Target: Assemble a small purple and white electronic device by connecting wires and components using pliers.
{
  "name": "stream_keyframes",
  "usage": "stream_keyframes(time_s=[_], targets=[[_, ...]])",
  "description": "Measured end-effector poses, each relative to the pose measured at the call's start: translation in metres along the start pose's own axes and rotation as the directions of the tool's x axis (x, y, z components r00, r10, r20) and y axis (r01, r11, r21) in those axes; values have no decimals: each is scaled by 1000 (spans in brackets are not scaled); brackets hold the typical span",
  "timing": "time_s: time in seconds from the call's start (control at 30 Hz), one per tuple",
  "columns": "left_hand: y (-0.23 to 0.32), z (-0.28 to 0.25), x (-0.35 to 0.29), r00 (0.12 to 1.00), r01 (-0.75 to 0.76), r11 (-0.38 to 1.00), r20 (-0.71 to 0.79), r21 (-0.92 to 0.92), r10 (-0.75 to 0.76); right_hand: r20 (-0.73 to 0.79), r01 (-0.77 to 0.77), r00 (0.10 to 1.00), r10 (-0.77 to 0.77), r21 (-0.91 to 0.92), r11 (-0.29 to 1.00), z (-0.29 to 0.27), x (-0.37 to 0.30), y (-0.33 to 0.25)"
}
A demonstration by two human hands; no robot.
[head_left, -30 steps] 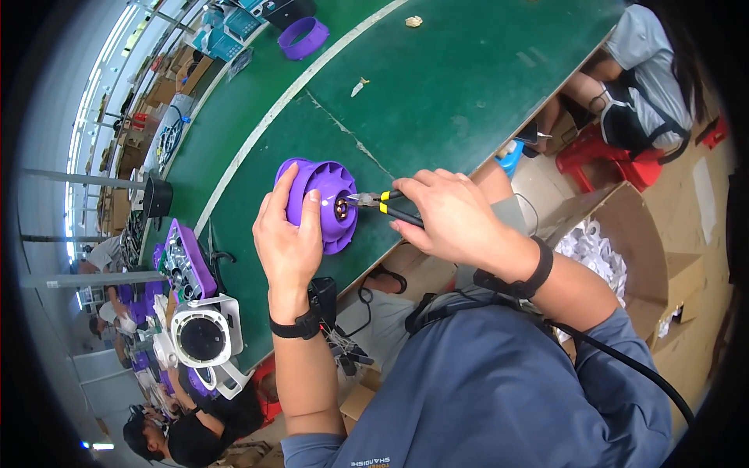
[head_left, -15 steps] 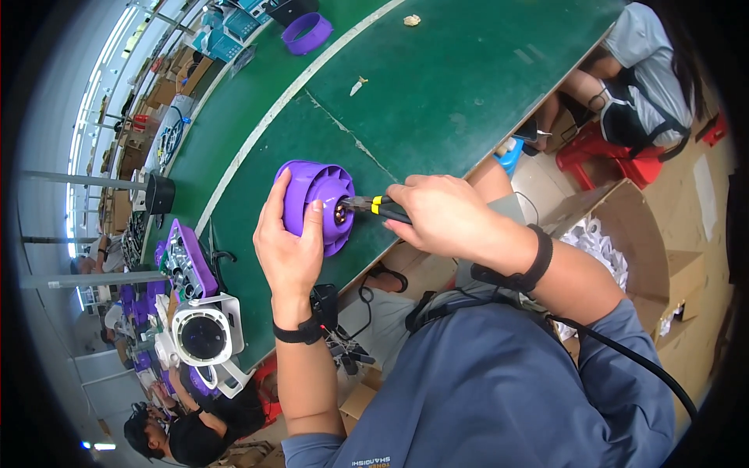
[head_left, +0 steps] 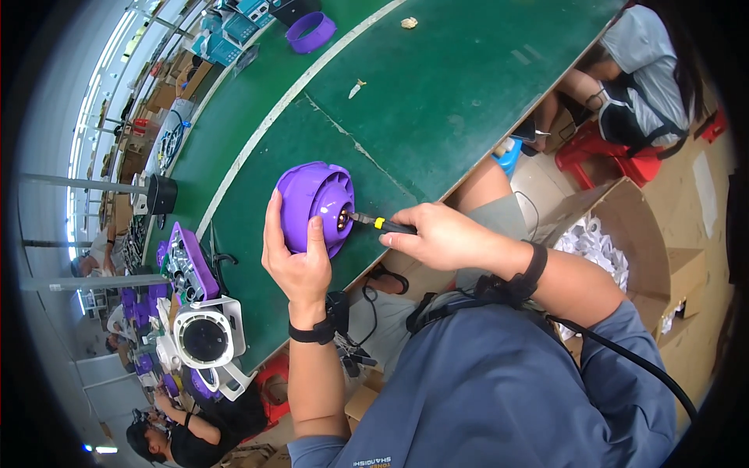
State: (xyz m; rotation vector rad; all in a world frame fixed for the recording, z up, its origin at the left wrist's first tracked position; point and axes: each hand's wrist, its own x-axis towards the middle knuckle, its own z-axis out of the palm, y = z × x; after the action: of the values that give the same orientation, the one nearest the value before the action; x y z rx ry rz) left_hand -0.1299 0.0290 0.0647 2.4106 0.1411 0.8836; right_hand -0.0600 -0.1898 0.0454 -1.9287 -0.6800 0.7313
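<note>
My left hand (head_left: 298, 257) is wrapped round the near side of a purple plastic housing (head_left: 300, 199), round and ribbed, held at the green table. Its dark central opening with brass-coloured parts (head_left: 343, 219) faces right. My right hand (head_left: 441, 234) grips a pair of pliers (head_left: 382, 224) with black and yellow handles. The jaws reach the brass-coloured parts in the opening; whether they are closed on one is too small to tell.
A white housing with a round dark opening (head_left: 204, 337) stands left, beside a purple tray of metal parts (head_left: 193, 269). A purple ring (head_left: 310, 33) lies far off on the green table (head_left: 437, 93). A cardboard box of white pieces (head_left: 647, 226) stands right. Other people sit nearby.
The purple housing has turned a little in my left hand. My right hand has moved slightly down, and the pliers have rotated, their handles now closer together.
</note>
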Motion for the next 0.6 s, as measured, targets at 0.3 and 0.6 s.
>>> stream_keyframes(time_s=[0.3,0.6], targets=[[-8,2,-13,994,-48,999,-99,7,48,525,-538,842,122,808,241,28,-12,7],[-44,-35,17,919,119,976,-392,180,-40,280,-309,941,191,476,823,18,-39,33]])
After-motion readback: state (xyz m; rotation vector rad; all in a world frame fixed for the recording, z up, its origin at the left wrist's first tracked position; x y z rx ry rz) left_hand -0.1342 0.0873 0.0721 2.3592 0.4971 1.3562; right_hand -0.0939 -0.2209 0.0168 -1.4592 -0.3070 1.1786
